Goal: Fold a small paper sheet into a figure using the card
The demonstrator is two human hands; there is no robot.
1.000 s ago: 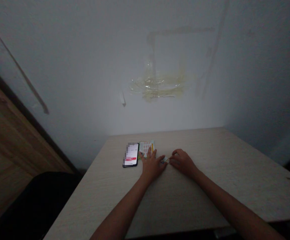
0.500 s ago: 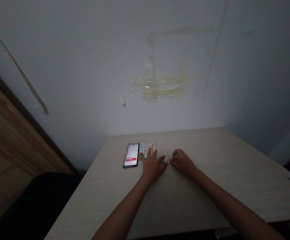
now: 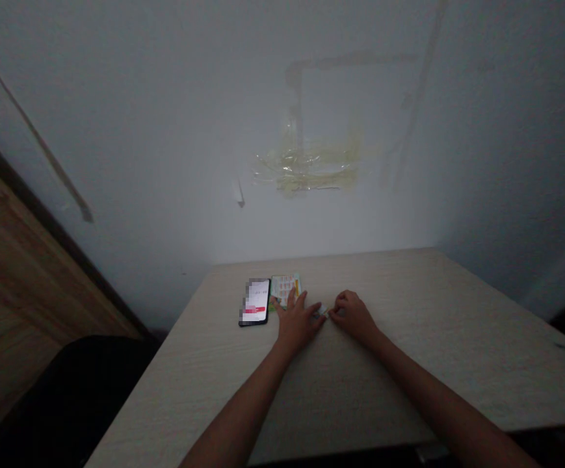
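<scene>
On the table, my left hand (image 3: 298,322) lies with its fingers spread. Its fingertips rest on the lower edge of a printed card or leaflet (image 3: 283,283), white and green with small red pictures. Between its thumb and index finger is a small, pale printed piece of paper or packet (image 3: 322,310), too small to name exactly. My right hand (image 3: 354,314) is closed, thumb and fingers pinched at the right end of that small piece. Left of the leaflet lies a phone (image 3: 261,300) with a lit screen, partly pixelated.
The pale wooden table (image 3: 384,273) stands against a grey wall (image 3: 175,130) with strips of clear tape (image 3: 306,170) on it. A dark chair back (image 3: 82,383) is at the left, beside a wooden panel (image 3: 9,260).
My right hand has shifted slightly left, closer to my left hand, and the small piece has turned a little between them. The phone and leaflet lie as before.
</scene>
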